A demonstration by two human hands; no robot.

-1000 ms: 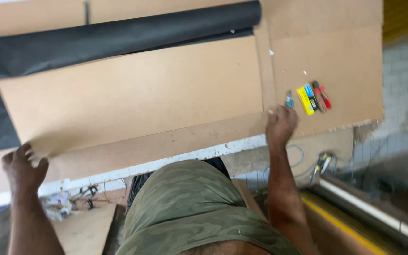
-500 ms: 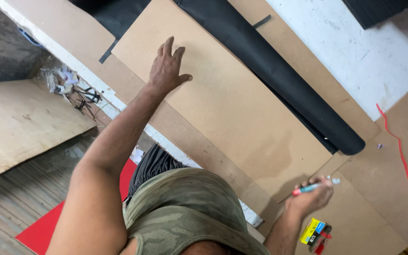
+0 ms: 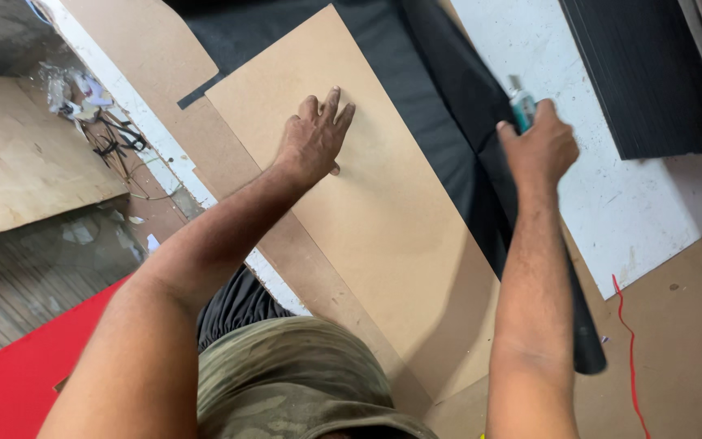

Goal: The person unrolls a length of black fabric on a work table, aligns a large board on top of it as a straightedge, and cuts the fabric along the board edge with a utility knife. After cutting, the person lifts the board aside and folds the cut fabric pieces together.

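Brown fibreboard panel point(image 3: 383, 236) at frame centre: left hand point(image 3: 312, 140) flat, fingers spread on it. Right hand point(image 3: 539, 148) at upper right grips teal marker point(image 3: 521, 102) above black fabric point(image 3: 457, 138).

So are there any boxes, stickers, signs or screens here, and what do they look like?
No boxes, signs or screens show.
Small tube or marker: gripped in the right hand above the black sheet; teal body with a pale tip. Any sticker on it is too small to tell.
Left hand: flat on the tan board, which is plain, with nothing stuck on it.
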